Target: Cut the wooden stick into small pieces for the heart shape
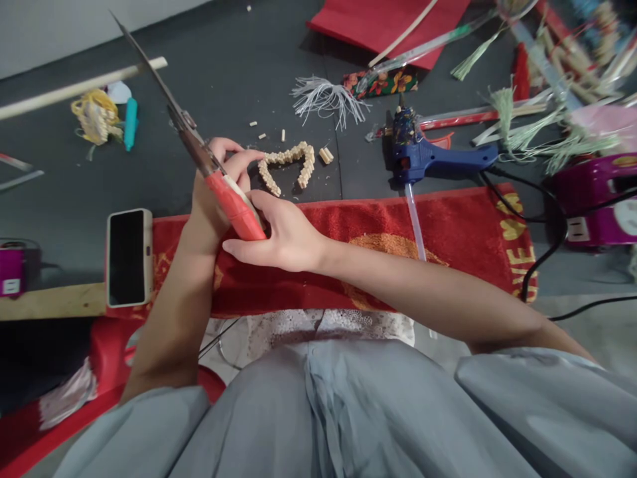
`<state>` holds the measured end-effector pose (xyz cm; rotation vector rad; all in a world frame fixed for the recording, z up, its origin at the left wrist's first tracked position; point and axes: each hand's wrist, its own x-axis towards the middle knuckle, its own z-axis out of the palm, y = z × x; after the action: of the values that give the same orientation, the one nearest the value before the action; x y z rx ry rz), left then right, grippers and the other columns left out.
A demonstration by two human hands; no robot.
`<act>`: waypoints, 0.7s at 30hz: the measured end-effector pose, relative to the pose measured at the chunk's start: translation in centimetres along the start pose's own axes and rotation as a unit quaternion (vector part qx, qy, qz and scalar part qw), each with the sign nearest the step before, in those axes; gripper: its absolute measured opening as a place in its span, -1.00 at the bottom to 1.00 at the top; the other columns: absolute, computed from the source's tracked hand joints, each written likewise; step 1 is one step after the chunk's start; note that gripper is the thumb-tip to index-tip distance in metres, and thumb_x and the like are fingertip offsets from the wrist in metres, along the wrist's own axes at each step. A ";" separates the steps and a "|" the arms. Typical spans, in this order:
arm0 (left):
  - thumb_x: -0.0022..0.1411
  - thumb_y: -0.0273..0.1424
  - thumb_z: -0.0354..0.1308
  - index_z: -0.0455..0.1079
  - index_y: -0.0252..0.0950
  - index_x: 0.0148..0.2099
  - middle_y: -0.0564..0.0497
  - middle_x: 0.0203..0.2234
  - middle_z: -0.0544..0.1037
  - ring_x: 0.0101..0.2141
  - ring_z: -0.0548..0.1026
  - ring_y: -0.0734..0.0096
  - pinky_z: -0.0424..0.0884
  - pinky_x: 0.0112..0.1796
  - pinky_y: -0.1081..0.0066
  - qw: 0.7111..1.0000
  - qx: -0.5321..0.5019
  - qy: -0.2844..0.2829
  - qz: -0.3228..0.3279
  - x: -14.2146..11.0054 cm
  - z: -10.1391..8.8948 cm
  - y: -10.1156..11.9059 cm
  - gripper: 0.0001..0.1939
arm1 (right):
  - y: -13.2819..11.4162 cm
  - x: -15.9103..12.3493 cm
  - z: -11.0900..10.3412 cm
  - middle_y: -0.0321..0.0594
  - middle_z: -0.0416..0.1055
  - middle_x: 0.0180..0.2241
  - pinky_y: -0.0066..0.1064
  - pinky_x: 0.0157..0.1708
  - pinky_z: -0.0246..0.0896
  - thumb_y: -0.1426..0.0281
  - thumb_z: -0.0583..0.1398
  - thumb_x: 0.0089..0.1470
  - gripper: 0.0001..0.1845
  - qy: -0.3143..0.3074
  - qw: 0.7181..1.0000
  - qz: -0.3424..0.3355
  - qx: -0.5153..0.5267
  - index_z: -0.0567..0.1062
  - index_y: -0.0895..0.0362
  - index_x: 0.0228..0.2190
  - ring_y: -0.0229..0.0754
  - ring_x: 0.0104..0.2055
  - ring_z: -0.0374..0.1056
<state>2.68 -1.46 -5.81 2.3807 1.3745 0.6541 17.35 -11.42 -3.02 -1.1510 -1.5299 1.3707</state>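
Observation:
My right hand [286, 229] is wrapped round the red handles of a pair of long-bladed scissors [239, 209]. Their dark blades point up and left, across my left hand. My left hand [221, 176] is partly hidden behind the scissors, its fingers curled and their tips at the left edge of a heart-shaped piece [291, 156] of short pale sticks, open at the bottom. A small bundle of the same sticks [326, 155] lies right of it. Several loose cut bits [283, 135] are scattered above on the dark table.
A red towel [318, 219] lies along the table's front edge, with a phone [129, 257] at its left end. A blue glue gun [438, 156], its cord trailing right, rests beyond the towel. White strings [326, 98], red paper [358, 23] and green tassels [562, 143] lie farther back.

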 end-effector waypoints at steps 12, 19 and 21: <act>0.21 -0.43 0.14 0.46 -0.26 0.06 -0.09 -0.05 0.37 -0.03 0.30 0.21 0.10 0.22 0.08 0.999 0.017 -0.023 -0.027 -0.1 -0.3 1.1 -0.65 | 0.2 0.2 0.1 -0.34 0.27 -0.44 -0.42 -0.41 0.06 0.09 0.28 -0.11 -0.55 -0.007 1.000 0.012 -0.014 0.17 0.08 -0.43 -0.27 -0.42 0.25; 0.27 -0.41 -0.04 0.44 -0.28 0.12 -0.18 -0.03 0.42 -0.06 0.38 0.16 0.25 0.13 0.01 0.987 0.148 -0.023 0.060 -0.4 -0.2 0.4 -0.58 | 0.3 0.3 0.0 -0.36 0.24 -0.46 -0.41 -0.42 0.01 0.07 0.28 -0.13 -0.53 -0.008 1.000 0.005 -0.006 0.15 0.07 -0.45 -0.29 -0.43 0.20; 0.26 -0.38 -0.02 0.44 -0.27 0.12 -0.17 -0.02 0.43 -0.05 0.39 0.14 0.24 0.13 0.00 0.986 0.155 -0.028 0.056 -0.4 -0.2 0.3 -0.57 | 0.3 0.3 0.0 -0.37 0.23 -0.46 -0.41 -0.43 0.01 0.08 0.28 -0.13 -0.54 -0.007 1.000 0.002 -0.004 0.15 0.07 -0.45 -0.29 -0.44 0.19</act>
<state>2.62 -1.95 -5.58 2.7124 1.4139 0.4214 17.28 -11.18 -3.31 -1.1523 -1.5465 1.3794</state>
